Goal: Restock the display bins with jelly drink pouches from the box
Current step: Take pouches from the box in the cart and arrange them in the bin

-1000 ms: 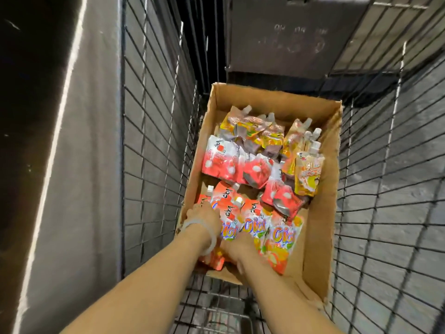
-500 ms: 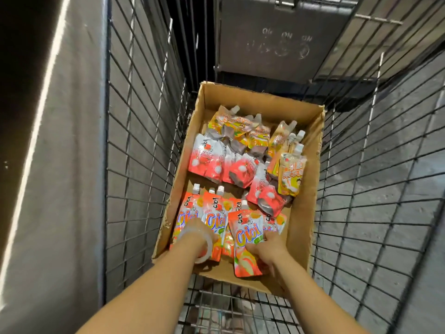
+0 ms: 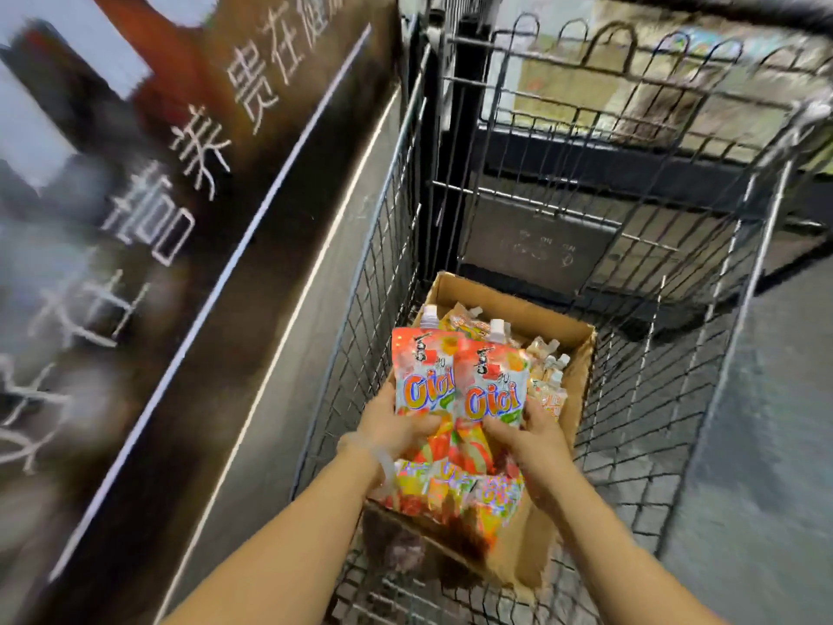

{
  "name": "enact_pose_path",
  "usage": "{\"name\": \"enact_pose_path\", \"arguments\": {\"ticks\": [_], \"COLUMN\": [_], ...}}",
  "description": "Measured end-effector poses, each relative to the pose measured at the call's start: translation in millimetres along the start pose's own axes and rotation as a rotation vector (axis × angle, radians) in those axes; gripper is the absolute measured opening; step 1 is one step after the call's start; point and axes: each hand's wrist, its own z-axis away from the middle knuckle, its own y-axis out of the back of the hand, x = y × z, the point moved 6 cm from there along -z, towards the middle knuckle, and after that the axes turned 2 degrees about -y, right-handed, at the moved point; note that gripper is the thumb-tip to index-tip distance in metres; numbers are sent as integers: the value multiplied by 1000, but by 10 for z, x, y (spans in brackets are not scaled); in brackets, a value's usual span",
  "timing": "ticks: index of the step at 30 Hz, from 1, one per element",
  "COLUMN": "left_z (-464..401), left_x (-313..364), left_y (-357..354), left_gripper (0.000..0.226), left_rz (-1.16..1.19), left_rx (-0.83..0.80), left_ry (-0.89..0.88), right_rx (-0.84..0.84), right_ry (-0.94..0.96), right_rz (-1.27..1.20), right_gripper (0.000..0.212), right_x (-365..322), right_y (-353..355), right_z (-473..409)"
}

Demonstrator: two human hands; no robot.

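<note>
A brown cardboard box point(image 3: 581, 354) lies in a wire shopping cart point(image 3: 676, 399). Above the box I hold up a bunch of orange jelly drink pouches point(image 3: 459, 390) with white caps, their fronts facing me. My left hand point(image 3: 396, 426) grips the pouches' lower left side and wears a pale wristband. My right hand point(image 3: 532, 435) grips the lower right side. More orange pouches point(image 3: 450, 489) hang or lie below my hands. Paler pouches point(image 3: 547, 381) remain at the box's far right, partly hidden behind the raised ones.
A dark display wall point(image 3: 203, 241) with white Chinese lettering runs along the left, close to the cart's side. A folded child seat panel point(image 3: 541, 245) stands at the cart's far end. Grey floor point(image 3: 766, 444) shows at the right. The picture is blurred.
Both hands have lifted a bunch of orange pouches out of the box's near end. My view has swung upward and left, bringing the lettered wall into sight.
</note>
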Motion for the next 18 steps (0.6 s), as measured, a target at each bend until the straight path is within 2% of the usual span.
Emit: {"name": "enact_pose_path", "arguments": {"ticks": [7,13,18], "left_z": [1081,2081,2893], "left_x": [79,-359,-746], "left_y": [18,141,373], "left_gripper": [31,36,35], "left_rz": [146,226,319], "left_rx": [157,282,406], "left_ry": [-180,-261,-297], "right_rx": [-278,-457,-630], "right_ry": [173,226,214], "right_rz": [-4,92,163], "right_gripper": [31,25,26], "right_x": [-513,-453,-334], "right_y": [31,18,-291], "right_z": [753,1518,2193]}}
